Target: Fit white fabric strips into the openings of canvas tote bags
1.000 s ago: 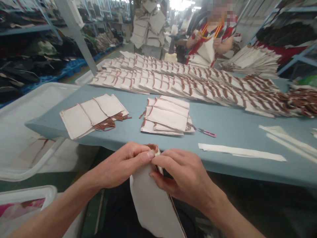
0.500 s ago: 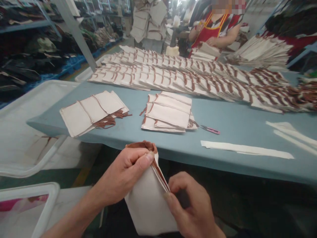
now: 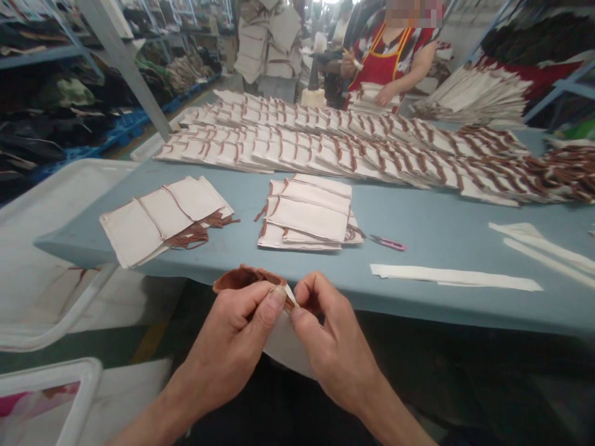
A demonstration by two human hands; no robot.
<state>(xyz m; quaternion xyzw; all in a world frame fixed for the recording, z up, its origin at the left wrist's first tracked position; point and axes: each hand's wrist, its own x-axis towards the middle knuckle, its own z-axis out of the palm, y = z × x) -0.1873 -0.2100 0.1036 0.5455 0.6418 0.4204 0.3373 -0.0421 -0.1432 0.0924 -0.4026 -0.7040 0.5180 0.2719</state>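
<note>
Before the table's front edge I hold a cream fabric pouch (image 3: 290, 348) with a brown lining showing at its mouth. My left hand (image 3: 244, 331) pinches the rim, thumb on top. Close beside it, my right hand (image 3: 328, 341) is closed on the pouch's edge between thumb and fingers. Both hands cover much of the pouch. Beyond them on the table lie a stack of cream pouches (image 3: 309, 214) with brown trim and, to the left, another few pouches (image 3: 158, 217) with brown cords.
Pink-handled thread snips (image 3: 388, 242) and cream fabric strips (image 3: 455, 277) lie on the blue-covered table (image 3: 432, 232). Long overlapping rows of pouches (image 3: 297, 145) fill its far side. A person in a red apron (image 3: 381, 59) stands opposite. White plastic bins (image 3: 51, 328) are at left.
My right hand has moved up along the pouch's edge to beside my left hand. The pouch's body has swung up and away, so less of it shows. The view has shifted slightly.
</note>
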